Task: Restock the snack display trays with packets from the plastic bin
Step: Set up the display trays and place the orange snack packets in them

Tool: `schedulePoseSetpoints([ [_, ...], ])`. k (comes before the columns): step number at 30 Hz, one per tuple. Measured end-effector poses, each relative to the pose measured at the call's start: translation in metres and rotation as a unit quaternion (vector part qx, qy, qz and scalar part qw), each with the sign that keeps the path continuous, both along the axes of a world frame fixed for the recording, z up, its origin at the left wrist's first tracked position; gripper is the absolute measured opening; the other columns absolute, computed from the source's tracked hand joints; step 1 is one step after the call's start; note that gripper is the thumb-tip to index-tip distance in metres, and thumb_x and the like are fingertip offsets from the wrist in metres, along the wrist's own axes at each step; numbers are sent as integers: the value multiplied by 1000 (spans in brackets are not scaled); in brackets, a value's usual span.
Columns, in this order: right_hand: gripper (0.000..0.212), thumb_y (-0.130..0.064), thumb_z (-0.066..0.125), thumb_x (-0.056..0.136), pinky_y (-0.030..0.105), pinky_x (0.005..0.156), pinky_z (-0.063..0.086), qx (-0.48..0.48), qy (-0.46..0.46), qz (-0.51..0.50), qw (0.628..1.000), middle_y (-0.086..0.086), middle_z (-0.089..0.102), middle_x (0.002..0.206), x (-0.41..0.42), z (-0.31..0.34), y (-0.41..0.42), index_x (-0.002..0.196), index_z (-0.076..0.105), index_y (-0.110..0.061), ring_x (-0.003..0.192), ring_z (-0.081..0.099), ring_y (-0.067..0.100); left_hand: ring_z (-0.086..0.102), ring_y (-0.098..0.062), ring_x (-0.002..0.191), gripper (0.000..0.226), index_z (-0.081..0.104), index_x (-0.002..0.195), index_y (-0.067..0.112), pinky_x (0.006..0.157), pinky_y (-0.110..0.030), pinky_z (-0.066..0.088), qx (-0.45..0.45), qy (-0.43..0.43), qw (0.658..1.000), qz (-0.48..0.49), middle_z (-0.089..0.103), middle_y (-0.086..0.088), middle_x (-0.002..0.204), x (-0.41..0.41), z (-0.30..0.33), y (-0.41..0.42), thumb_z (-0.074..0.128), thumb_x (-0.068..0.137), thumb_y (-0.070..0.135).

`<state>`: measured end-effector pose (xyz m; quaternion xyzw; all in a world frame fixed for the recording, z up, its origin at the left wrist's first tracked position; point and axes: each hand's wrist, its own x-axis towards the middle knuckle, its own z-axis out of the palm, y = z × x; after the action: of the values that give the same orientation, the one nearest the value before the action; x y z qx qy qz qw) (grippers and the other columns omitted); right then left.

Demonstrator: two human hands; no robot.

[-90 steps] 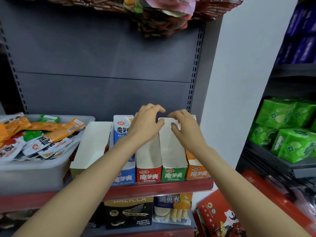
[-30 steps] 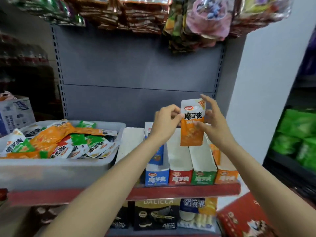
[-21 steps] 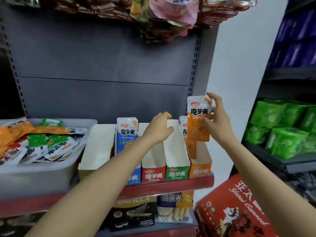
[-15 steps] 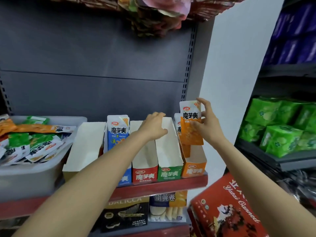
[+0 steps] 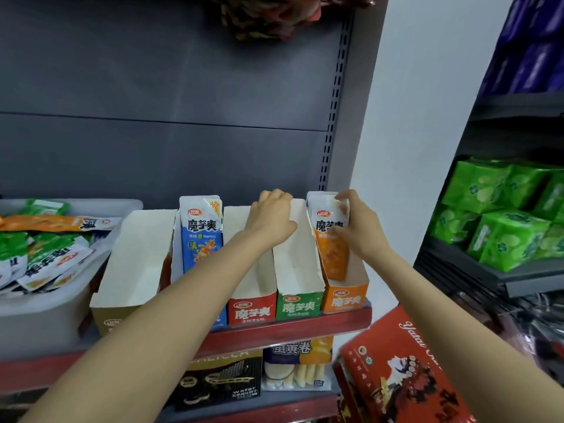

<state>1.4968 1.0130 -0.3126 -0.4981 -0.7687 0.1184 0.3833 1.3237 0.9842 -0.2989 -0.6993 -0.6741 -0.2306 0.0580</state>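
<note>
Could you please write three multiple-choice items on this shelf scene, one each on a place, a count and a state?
1. Where is the orange packet that the right hand holds?
A. In the plastic bin
B. In the orange-fronted tray
C. In the green-fronted tray

2. How many display trays stand in the row on the red shelf?
A. Three
B. Five
C. Seven

3. What state is the green-fronted tray in?
A. Packed full
C. Tipped on its side
B. No packets showing inside

Answers:
1 B: the packet stands upright inside the orange-fronted tray, at the right end of the row.
2 B: tan, blue, red, green and orange fronts can be counted.
3 B: only its bare white walls and floor show, and the left hand rests on its back edge.
</note>
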Motion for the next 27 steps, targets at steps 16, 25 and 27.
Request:
schedulePoseSetpoints([
  [16, 54, -19, 71, 82, 35, 97, 41, 91, -205, -46, 973, 7, 42, 135, -11, 6, 15, 129, 45, -17, 122, 39, 26, 35, -25, 129, 50, 40, 138, 12, 101, -36, 35, 28, -17, 999, 10, 41, -5, 141, 1, 2, -2, 55, 90, 16],
  [25, 31, -14, 59, 90, 26, 89, 42, 170, -126, 64, 975, 0, 49, 126, -54, 17, -40, 121, 55, -18, 114, 48, 16, 58, -16, 103, 25, 61, 113, 18, 85, -38, 49, 150, -83, 984, -39, 65, 4, 108, -25, 24, -65, 52, 90, 17],
  [27, 24, -13, 56, 91, 24, 83, 42, 129, -85, 115, 981, 1, 55, 115, -73, 21, -54, 115, 59, -16, 102, 54, 13, 60, -13, 95, 22, 61, 109, 20, 77, -35, 51, 160, -81, 984, -25, 67, 8, 99, -39, 25, -86, 52, 90, 19],
])
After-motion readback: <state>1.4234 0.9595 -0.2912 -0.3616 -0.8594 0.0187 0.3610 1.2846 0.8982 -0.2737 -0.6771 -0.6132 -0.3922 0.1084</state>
